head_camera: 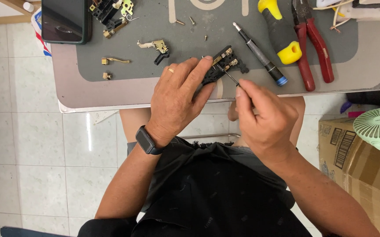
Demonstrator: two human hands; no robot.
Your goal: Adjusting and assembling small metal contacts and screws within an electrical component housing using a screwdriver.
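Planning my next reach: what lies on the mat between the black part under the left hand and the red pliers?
Head view: a slim black screwdriver, then the yellow-and-black tool handle.

Dark phone [66, 20] with blank black screen, green-edged case, lies at table's top-left corner. Brown cardboard box [362, 162] on floor at right, black-and-white barcode labels [343, 148] on its side.

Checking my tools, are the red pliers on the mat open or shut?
Shut: the red pliers lie flat with both handles close together and the tips meeting.
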